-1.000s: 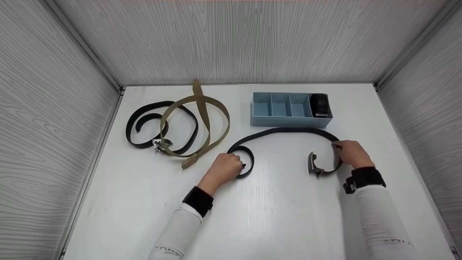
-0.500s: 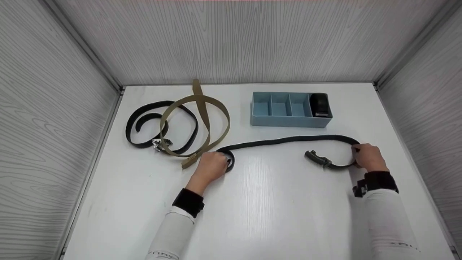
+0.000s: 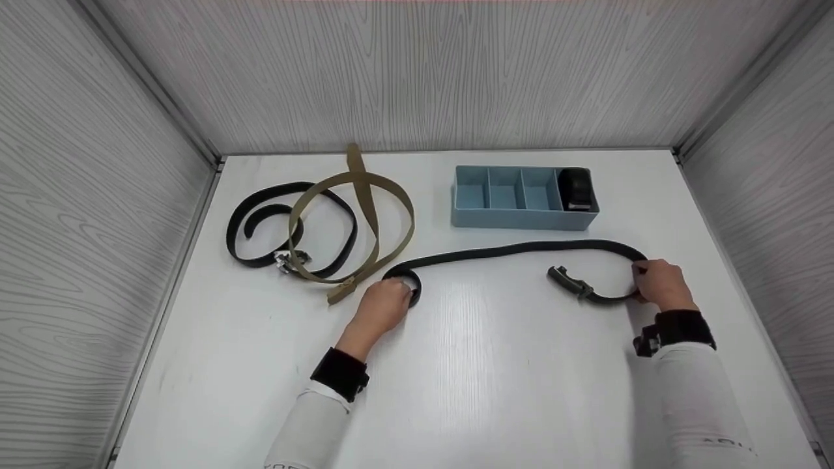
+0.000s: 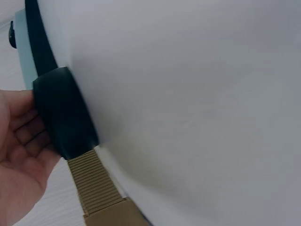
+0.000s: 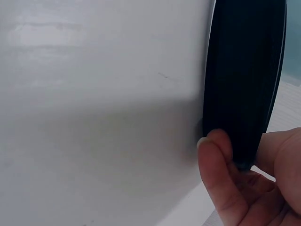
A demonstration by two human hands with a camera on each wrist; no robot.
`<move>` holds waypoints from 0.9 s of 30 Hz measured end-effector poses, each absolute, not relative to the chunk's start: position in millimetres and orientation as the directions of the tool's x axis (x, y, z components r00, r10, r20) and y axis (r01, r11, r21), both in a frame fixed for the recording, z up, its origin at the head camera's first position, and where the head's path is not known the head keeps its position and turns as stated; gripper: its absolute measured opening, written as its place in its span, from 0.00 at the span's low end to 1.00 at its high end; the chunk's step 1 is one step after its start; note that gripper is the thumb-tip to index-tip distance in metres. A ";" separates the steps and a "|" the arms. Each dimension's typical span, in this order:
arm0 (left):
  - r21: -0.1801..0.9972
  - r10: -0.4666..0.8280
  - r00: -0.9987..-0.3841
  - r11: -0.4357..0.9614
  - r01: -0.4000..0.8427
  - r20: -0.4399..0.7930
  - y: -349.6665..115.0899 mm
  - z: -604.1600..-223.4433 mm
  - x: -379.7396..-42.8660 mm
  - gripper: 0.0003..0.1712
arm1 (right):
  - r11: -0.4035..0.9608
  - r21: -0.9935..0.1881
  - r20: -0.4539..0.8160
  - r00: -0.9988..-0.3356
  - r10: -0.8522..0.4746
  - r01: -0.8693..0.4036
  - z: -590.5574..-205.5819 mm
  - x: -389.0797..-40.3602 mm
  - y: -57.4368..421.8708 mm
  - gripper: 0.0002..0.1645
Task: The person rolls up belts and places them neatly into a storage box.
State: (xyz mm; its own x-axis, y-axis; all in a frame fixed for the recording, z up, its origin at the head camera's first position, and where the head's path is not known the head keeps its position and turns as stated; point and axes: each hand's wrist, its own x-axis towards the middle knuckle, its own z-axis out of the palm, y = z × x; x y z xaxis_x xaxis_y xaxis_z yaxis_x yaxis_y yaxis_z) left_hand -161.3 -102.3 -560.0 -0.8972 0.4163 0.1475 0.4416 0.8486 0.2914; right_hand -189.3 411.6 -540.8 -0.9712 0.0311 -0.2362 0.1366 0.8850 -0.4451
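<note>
A black belt (image 3: 495, 253) stands on its edge on the table between my two hands. Its left end is wound in a small coil, and my left hand (image 3: 383, 305) holds that coil at its left side. In the left wrist view, fingers (image 4: 35, 132) lie against the coil (image 4: 65, 113). At the other side my right hand (image 3: 666, 285) grips the belt where it bends back toward the buckle. The right wrist view shows thumb and fingers pinching the dark strap (image 5: 244, 80). The belt's dark metal buckle (image 3: 570, 282) lies free, left of the right hand.
A blue four-slot box (image 3: 521, 219) stands behind the belt, with a rolled black belt (image 3: 576, 189) in its right slot. At left, a tan belt (image 3: 412, 221) lies looped over another black belt (image 3: 229, 231) with a silver buckle (image 3: 285, 262). Panel walls (image 3: 417, 78) enclose the table.
My hands have moved apart, left hand leftward and right hand rightward. The belt's arch has flattened and its coil has become smaller. The buckle has turned. Over the last half second little has moved.
</note>
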 end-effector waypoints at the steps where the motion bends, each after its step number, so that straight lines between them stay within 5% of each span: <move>1: 0.326 0.412 -0.906 0.847 0.421 0.098 -102.1 -557.3 -161.7 0.15 | 0.886 -0.444 -0.240 -0.970 0.028 0.136 -540.5 -189.2 411.0 0.17; 6: 0.439 0.437 -0.897 0.821 0.365 -0.072 -103.4 -549.9 -163.7 0.18 | 0.888 -0.443 -0.257 -0.966 0.003 0.120 -539.3 -188.2 408.4 0.18; 13: 0.468 0.511 -0.858 0.769 0.436 -0.040 -107.7 -555.0 -163.9 0.11 | 0.887 -0.439 -0.265 -0.964 0.024 0.142 -537.0 -187.7 406.8 0.18; 20: 0.258 0.421 -0.907 0.874 0.413 0.027 -95.9 -554.6 -159.1 0.09 | 0.871 -0.462 -0.319 -0.948 0.014 0.168 -533.6 -190.0 394.9 0.22; 27: 0.126 0.369 -0.928 0.920 0.372 0.050 -81.6 -554.7 -157.9 0.13 | 0.946 -0.319 -0.222 -0.975 -0.014 0.059 -517.9 -185.7 362.8 0.26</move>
